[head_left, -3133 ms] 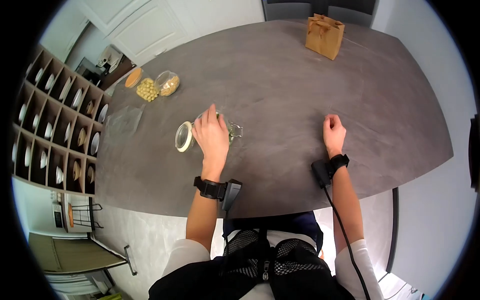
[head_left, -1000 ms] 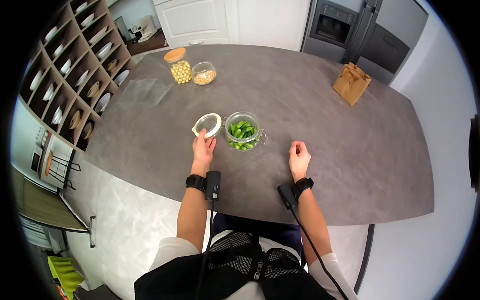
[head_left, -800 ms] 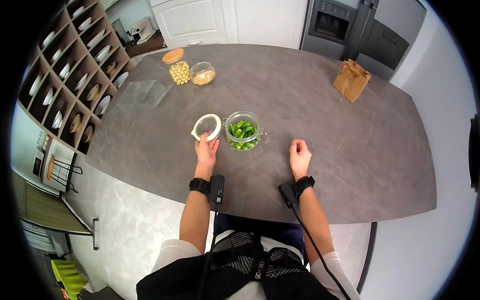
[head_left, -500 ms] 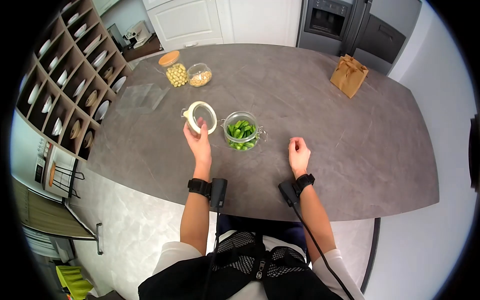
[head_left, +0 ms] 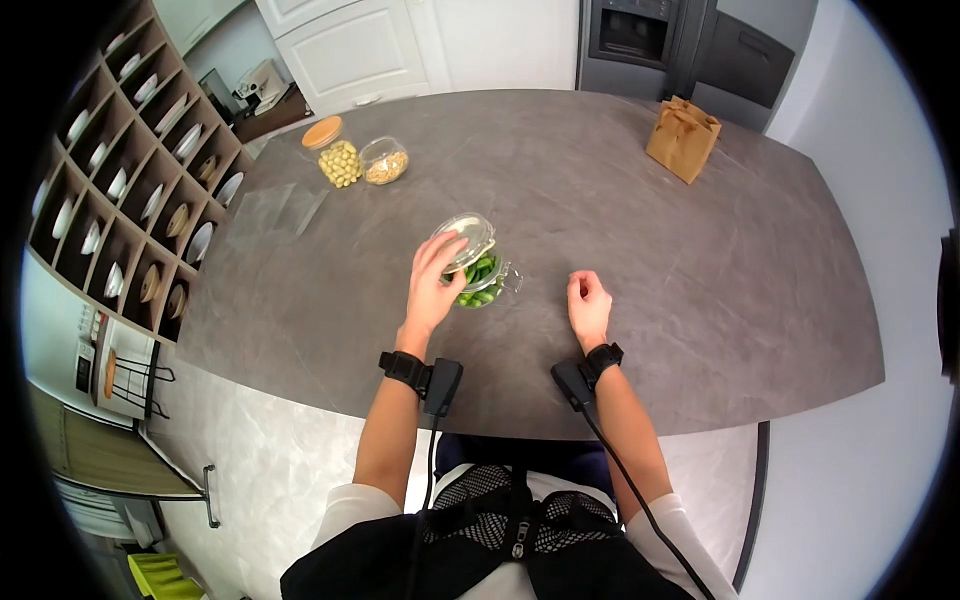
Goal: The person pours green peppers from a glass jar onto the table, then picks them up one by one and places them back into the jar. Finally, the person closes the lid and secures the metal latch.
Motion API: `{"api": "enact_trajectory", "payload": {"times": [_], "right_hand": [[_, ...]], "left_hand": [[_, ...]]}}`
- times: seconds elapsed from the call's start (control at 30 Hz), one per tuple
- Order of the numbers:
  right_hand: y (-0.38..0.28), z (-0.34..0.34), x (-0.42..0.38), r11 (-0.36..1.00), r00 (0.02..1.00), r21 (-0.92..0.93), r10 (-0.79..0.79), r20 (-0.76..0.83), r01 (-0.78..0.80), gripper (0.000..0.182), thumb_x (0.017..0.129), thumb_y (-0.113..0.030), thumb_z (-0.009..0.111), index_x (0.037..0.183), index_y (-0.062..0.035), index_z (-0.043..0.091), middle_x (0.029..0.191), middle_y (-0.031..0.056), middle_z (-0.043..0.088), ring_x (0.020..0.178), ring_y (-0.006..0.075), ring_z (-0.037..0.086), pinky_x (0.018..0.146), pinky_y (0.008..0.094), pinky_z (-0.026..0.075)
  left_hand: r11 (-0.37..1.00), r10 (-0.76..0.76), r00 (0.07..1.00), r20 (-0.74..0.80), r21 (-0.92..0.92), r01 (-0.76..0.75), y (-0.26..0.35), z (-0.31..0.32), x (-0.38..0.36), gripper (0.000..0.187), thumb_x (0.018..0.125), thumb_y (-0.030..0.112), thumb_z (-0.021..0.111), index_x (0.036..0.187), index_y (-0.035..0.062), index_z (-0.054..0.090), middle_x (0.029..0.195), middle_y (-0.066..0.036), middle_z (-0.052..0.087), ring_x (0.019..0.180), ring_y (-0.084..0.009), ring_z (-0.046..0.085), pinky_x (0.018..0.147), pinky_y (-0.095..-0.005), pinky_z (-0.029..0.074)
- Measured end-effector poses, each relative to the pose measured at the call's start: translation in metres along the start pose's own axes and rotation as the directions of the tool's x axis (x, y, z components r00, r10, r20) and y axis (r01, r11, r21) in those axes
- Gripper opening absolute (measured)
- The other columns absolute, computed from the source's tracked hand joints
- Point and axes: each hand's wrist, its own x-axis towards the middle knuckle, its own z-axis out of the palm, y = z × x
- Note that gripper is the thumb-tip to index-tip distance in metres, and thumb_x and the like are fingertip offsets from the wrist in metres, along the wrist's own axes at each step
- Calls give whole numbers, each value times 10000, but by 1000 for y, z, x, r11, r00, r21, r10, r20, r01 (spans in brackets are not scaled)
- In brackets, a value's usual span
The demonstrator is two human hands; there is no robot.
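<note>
My left hand (head_left: 432, 288) grips the glass lid (head_left: 472, 232) of a clip-top jar, its fingers curled over the rim. The lid is tilted above the glass jar (head_left: 503, 288), hiding part of the jar's mouth. Inside the jar are several green pieces (head_left: 484, 296) that look like small cucumbers or peppers. A wire clasp hangs at the jar's right side. To the right of the jar, my right hand (head_left: 590, 304) is held in a loose fist over the table, with no object visible in it.
On the grey table (head_left: 690, 310), a jar of pale round pieces (head_left: 340, 162) with a wooden lid stands at the back left beside a smaller glass jar (head_left: 385, 162). A clear flat sheet (head_left: 277, 213) lies nearby. A brown paper bag (head_left: 684, 145) stands back right.
My left hand has swung the lid from the jar's left side to over its mouth. My right hand stays closed in about the same place. The view has shifted slightly.
</note>
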Motion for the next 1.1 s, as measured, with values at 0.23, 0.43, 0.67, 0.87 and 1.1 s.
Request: {"api": "enact_trajectory", "payload": {"times": [0.23, 0.43, 0.67, 0.87, 1.1], "right_hand": [[-2, -1, 1, 1000, 1000, 14, -6, 12, 6, 159, 813, -182, 523, 837, -32, 570, 666, 109, 605, 594, 218, 585, 595, 323, 462], [-1, -1, 0, 999, 1000, 27, 29, 6, -29, 163, 809, -191, 520, 834, -37, 568, 683, 120, 607, 614, 243, 590, 606, 334, 462], [2, 0, 1, 999, 999, 19, 37, 9, -37, 146, 805, -178, 523, 840, -42, 566, 655, 105, 597, 588, 226, 576, 599, 320, 458], [0, 0, 0, 999, 999, 28, 39, 5, -39, 139, 802, -173, 526, 829, -43, 569, 648, 107, 593, 580, 228, 572, 591, 324, 455], [5, 2, 1, 1000, 1000, 21, 18, -2, -18, 138, 797, -174, 532, 829, -46, 570, 640, 109, 588, 574, 226, 571, 586, 321, 455]], "left_hand": [[983, 101, 964, 245, 122, -134, 15, -15, 11, 380, 616, 182, 691, 969, 111, 571, 1176, -68, 463, 1110, -295, 391, 947, -419, 303], [978, -17, 913, 407, 198, -70, 20, -4, 38, 745, 548, 341, 759, 1200, 188, 433, 1304, -122, 330, 1234, -312, 267, 982, -467, 244], [900, -126, 818, 561, 412, -144, 28, -3, 42, 844, 563, 339, 746, 1301, 276, 341, 1350, -123, 259, 1261, -307, 217, 983, -466, 259], [882, -89, 820, 565, 427, -199, 19, 1, 39, 803, 591, 352, 719, 1297, 283, 342, 1343, -131, 252, 1250, -326, 216, 971, -474, 262], [882, -83, 805, 588, 419, -216, 19, 1, 41, 791, 603, 376, 707, 1298, 285, 340, 1341, -134, 246, 1245, -333, 220, 962, -479, 259]]}}
